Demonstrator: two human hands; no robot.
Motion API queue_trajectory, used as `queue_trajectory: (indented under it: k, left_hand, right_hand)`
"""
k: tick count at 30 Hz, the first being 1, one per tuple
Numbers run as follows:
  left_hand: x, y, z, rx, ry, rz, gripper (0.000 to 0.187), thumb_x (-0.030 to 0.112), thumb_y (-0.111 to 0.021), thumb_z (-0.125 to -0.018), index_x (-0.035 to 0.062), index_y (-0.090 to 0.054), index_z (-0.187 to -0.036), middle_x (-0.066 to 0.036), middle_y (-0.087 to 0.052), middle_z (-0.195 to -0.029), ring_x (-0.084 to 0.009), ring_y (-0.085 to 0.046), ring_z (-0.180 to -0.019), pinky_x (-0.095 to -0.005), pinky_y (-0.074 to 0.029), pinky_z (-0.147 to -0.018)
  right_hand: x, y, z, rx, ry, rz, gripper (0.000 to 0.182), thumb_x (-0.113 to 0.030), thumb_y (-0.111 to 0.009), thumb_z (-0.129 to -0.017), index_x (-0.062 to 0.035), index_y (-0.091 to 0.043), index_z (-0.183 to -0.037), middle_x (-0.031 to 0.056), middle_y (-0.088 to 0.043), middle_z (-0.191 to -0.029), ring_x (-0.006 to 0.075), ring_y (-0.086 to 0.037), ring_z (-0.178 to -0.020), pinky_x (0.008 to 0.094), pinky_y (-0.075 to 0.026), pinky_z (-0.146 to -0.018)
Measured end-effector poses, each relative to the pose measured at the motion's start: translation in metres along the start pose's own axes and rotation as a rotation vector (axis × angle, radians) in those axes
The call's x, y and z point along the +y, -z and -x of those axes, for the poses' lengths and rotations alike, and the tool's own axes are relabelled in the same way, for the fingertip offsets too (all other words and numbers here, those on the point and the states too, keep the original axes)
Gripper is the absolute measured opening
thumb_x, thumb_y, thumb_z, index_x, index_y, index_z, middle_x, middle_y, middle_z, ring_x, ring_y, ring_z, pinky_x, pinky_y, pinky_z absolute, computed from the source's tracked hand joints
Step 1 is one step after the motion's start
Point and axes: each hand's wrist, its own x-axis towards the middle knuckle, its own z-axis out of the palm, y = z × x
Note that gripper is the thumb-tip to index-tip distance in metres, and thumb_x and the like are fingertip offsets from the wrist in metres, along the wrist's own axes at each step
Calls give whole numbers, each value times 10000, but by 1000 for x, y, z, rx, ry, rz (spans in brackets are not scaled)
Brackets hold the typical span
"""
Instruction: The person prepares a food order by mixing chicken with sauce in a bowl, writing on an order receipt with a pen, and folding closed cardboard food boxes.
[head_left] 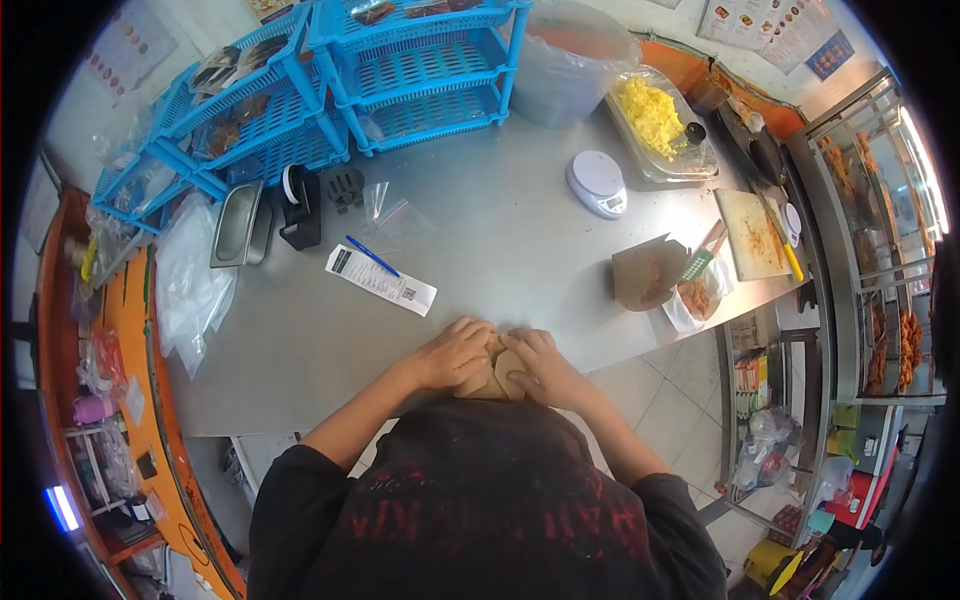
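Note:
Close to my body, at the front edge of the metal table, both hands hold a piece of brown cardboard (pixel 510 374). My left hand (pixel 455 352) has its fingers bent over the cardboard's left side. On the right side, my right hand (pixel 540 366) grips it with curled fingers. The fingertips of the two hands are near each other at the top of the cardboard. Just beyond my left hand lies a printed receipt (pixel 408 293) with a blue pen (pixel 372 256) across it.
Blue plastic racks (pixel 420 85) stand at the back left. A metal tin (pixel 240 225) and a tape dispenser (pixel 300 207) are at left. To the right are a white scale (pixel 597 180), an open brown box (pixel 642 276), a cutting board (pixel 750 235) and a tray of yellow food (pixel 655 120).

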Motion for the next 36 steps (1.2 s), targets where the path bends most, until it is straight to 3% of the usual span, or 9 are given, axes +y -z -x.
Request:
queue_trajectory:
  k: [2, 7, 13, 16, 20, 25, 31, 36]
  left_hand:
    - [4, -9, -1, 72, -53, -95, 303, 205, -582, -838, -11, -445, -1001, -180, -411, -1237, -340, -412, -1087, -420, -342, -957]
    - [9, -20, 3, 218, -28, 178, 275, 187, -568, -853, 11, -384, -956, -233, -356, -1262, -337, -396, -1127, -398, -341, -961]
    - [13, -20, 0, 241, 6, 97, 340, 237, -592, -863, 9, -357, -954, -245, -357, -1255, -355, -408, -1129, -400, -358, -955]
    - [18, -21, -1, 274, 91, 120, 349, 219, -613, -852, 2, -359, -951, -252, -365, -1251, -368, -419, -1124, -405, -365, -951]
    - [27, -19, -1, 292, 150, 94, 353, 199, -632, -838, -5, -366, -947, -261, -375, -1249, -386, -414, -1141, -414, -373, -947]
    - [25, -22, -3, 333, 55, -68, 312, 204, -645, -811, -19, -443, -896, -229, -359, -1314, -392, -386, -1193, -438, -368, -970]
    - [26, -21, -6, 292, 8, -83, 195, 155, -625, -772, -2, -538, -847, -198, -328, -1377, -379, -366, -1224, -454, -354, -993]
    - [27, -20, -7, 277, 16, -86, 205, 142, -610, -755, -5, -549, -884, -195, -327, -1377, -381, -362, -1224, -457, -354, -993]
  right_hand:
    - [-2, 2, -3, 0, -27, -50, 519, -166, -648, -778, -23, -415, -1220, 166, -438, -1177, 346, -386, -1076, 409, -357, -932]
    - [9, 7, -15, -123, -73, -92, 443, -150, -670, -757, -62, -435, -1123, 133, -412, -1104, 315, -382, -983, 378, -373, -876]
    - [8, 18, -29, -376, -167, -117, 283, -176, -659, -771, -119, -555, -1028, 132, -375, -1210, 332, -361, -1093, 420, -365, -930]
    - [9, 17, -37, -450, -185, -75, 188, -183, -637, -785, -97, -598, -947, 148, -367, -1232, 336, -347, -1142, 428, -362, -951]
    - [6, 20, -43, -542, -259, -104, 220, -237, -588, -819, -72, -610, -963, 162, -386, -1239, 354, -298, -1196, 442, -297, -1012]
    - [4, 26, -48, -624, -312, -149, 242, -266, -514, -850, -101, -595, -1006, 162, -318, -1278, 358, -280, -1201, 446, -280, -1018]
    - [13, 24, -50, -683, -309, -152, 312, -265, -503, -853, -131, -579, -1124, 157, -296, -1293, 352, -260, -1222, 451, -267, -1037]
    - [14, 27, -52, -716, -325, -167, 296, -266, -508, -850, -113, -578, -1094, 148, -301, -1291, 347, -262, -1221, 454, -263, -1040]
